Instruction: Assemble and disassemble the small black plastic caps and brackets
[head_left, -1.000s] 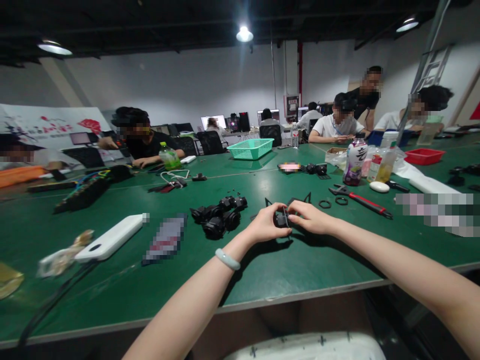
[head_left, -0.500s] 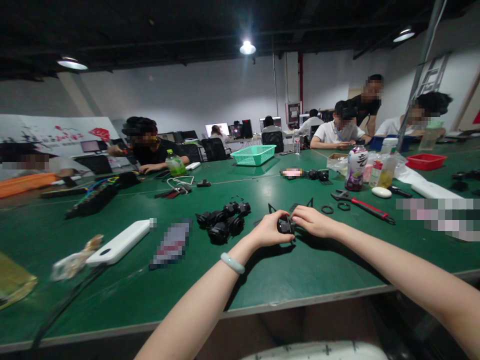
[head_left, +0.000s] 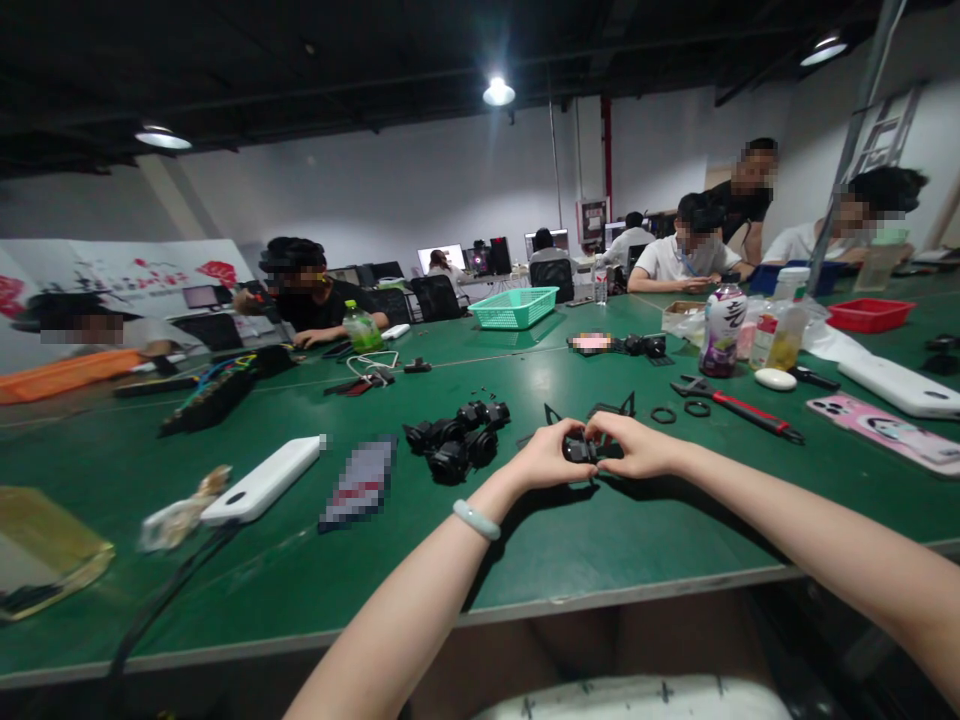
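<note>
Just in front of me, a small black plastic part (head_left: 576,450) is gripped between the thumb and fingers of my left hand (head_left: 546,456). My right hand (head_left: 636,444) curls its thumb and fingers around the right side of the same part, where a dark piece (head_left: 611,450) shows below the fingers. The fingers hide much of the part. Behind my hands lie thin black pointed pieces (head_left: 553,413), partly covered. To the left sits a pile of black round-ended parts (head_left: 454,440). Two black rings (head_left: 663,415) lie to the right.
A red-handled adjustable wrench (head_left: 739,407), pink phone (head_left: 885,430) and purple-labelled bottle (head_left: 721,335) are at right. A white power bank (head_left: 266,480) with a cable lies left. Further back stands a green basket (head_left: 514,310). Other people sit around the green table (head_left: 570,560).
My right hand has closed in around the part's right side, its thumb now below. The part has turned in my hands. The view has shifted slightly, so the pink phone shows more.
</note>
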